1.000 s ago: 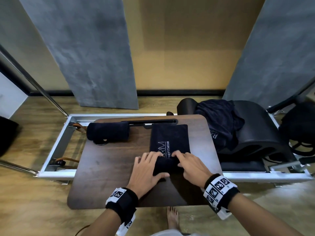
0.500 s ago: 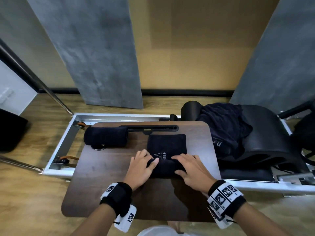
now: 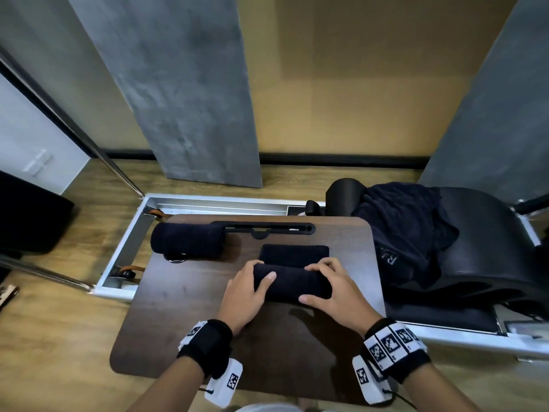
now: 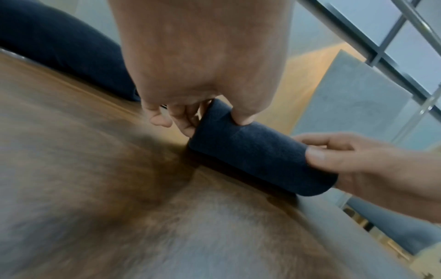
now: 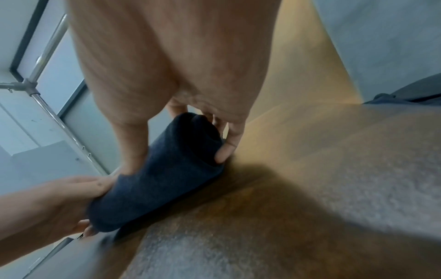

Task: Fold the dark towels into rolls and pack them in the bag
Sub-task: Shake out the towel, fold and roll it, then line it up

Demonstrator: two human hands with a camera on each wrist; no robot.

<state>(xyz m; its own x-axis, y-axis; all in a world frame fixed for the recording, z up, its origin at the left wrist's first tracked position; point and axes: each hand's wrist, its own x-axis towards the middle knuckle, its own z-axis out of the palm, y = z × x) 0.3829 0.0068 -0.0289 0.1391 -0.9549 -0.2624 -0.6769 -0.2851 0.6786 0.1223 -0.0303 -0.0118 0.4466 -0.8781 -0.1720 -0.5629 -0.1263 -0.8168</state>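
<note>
1. Far left of the head view, a black object (image 3: 26, 215) sits on the wood floor, cut off by the frame edge.
2. Left of centre, a finished roll (image 3: 187, 239) lies at the upper-left corner of the dark wooden board (image 3: 178, 316), just beside a black slot handle (image 3: 267, 228).
3. At centre, the left hand (image 3: 245, 295) grips the left end of the half-rolled towel (image 3: 292, 282): fingers curled over the top, thumb pressed on the near side.
4. Just above the hands, the towel's unrolled tail lies flat on the board.
5. Right of centre, the right hand (image 3: 335, 292) clamps the other end, fingers curled over the roll, thumb along its near edge.
6. Right side, a loose pile of dark towels (image 3: 407, 230) drapes over a black padded arc (image 3: 487, 251).
7. I cannot tell where the bag is.
</note>
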